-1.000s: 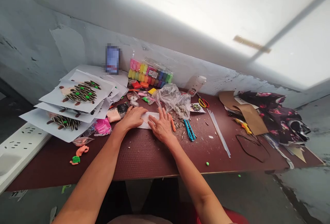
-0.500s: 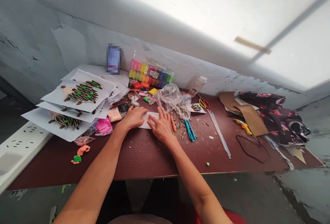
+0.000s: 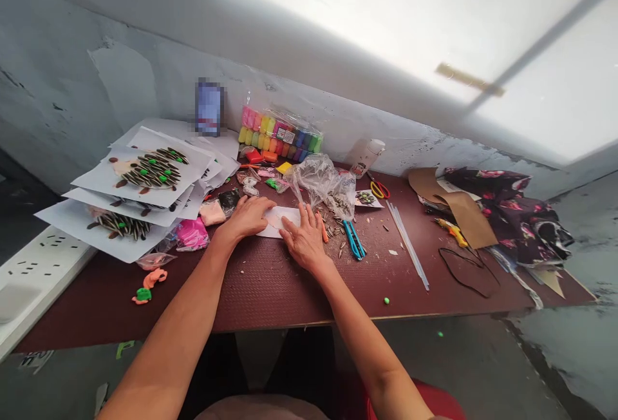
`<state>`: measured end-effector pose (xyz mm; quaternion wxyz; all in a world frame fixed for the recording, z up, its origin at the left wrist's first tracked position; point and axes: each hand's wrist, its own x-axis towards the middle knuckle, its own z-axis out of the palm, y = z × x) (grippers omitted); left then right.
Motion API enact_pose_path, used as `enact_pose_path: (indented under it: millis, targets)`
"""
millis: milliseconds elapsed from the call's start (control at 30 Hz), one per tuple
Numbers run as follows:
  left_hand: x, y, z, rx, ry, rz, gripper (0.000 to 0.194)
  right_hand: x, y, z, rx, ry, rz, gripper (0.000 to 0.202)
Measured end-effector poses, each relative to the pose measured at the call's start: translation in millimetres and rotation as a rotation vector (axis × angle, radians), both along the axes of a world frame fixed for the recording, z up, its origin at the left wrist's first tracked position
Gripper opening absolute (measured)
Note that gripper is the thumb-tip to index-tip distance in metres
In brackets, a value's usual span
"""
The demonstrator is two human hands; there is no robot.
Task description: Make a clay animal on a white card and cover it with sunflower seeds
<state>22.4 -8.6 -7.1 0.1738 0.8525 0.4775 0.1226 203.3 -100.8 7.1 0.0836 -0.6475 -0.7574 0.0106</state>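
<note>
A small white sheet of paper (image 3: 276, 219) lies on the dark red table, with faint lines on it. My left hand (image 3: 248, 216) rests on its left side, fingers stretched forward and the tips at the paper. My right hand (image 3: 305, 239) lies over the right part, fingers spread and flat, hiding that side. Just right of it are an orange tool (image 3: 322, 227), loose striped sunflower seeds (image 3: 333, 219) and a blue utility knife (image 3: 354, 239). Behind my hands sits a clear plastic bag (image 3: 316, 175) with seeds at its mouth.
At left, stacked sheets with seed hedgehogs (image 3: 149, 172) stand near a white power strip (image 3: 41, 278). Bagged coloured clay (image 3: 280, 133) leans at the wall. To the right are scissors (image 3: 380, 189), clear glue sticks (image 3: 408, 246), a yellow glue gun (image 3: 452, 232) and floral cloth (image 3: 521, 214).
The whole view has shifted slightly. My hands stay on the paper, and a little more of the sheet shows between them.
</note>
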Motion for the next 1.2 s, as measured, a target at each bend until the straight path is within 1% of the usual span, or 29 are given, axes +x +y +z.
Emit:
enact_pose_path:
  millis: [200,367,500,600,767,1100,1200]
  targets:
    - [0,0,3.0,-0.022,-0.006,0.005,0.054,-4,-8,3.1,0.004,0.007,0.010,0.037]
    - [1,1,2.4,0.000,-0.016,0.021,0.051,-9,-19,2.8,0.002,0.008,0.021,0.039]
    - [3,5,0.0,0.021,-0.028,0.036,0.050,-5,-26,-1.2,0.018,0.014,-0.053,0.044]
    - [4,7,-1.2,0.025,-0.047,0.057,0.050,1,-26,-2.8,0.025,0.014,-0.083,0.042]
    - [7,6,-2.3,0.048,-0.072,0.116,0.048,7,-27,-1.7,0.011,0.016,-0.060,0.039]
    - [7,5,-4.6,0.099,-0.083,0.118,0.049,8,-32,0.1,0.036,0.040,-0.051,0.031]
    - [7,6,-6.0,0.100,-0.084,0.117,0.050,12,-32,-1.4,0.039,0.044,-0.062,0.035]
